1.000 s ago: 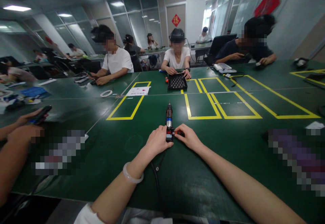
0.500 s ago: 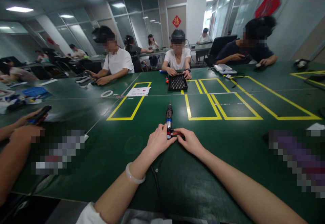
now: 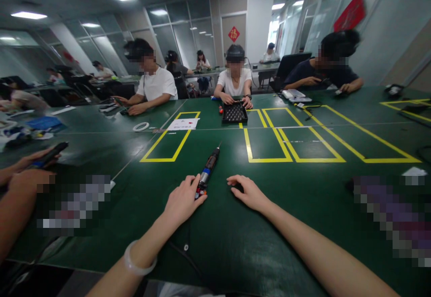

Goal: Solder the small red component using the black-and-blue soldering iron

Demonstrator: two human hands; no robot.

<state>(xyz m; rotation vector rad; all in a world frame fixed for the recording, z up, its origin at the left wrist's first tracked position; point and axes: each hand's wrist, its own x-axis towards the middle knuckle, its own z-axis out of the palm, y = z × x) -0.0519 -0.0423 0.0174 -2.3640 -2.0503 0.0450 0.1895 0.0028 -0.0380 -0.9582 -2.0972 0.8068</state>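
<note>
An electric screwdriver (image 3: 209,166) with its inner parts bare lies over the green table (image 3: 289,216). It has a dark nose with a thin bit pointing away from me, a blue ring, a silver motor section and small red and orange parts at its rear. My left hand (image 3: 183,199) is closed round that rear end, hiding part of it. To the right of the tool, my right hand (image 3: 249,191) rests apart from it near the tabletop, fingers loosely curled and apart, holding nothing. A black cord (image 3: 187,253) runs across the table below my left hand.
Yellow tape outlines (image 3: 266,159) mark the table ahead. Across it, a person works over a black tray (image 3: 235,114). A paper sheet (image 3: 183,124) and a white ring (image 3: 140,127) lie further left. A co-worker's hands hold a dark tool (image 3: 50,154) at left.
My right hand has let go of the rear parts and opened. My left hand has carried the electric screwdriver left and towards me, its bit now tilted to the right.
</note>
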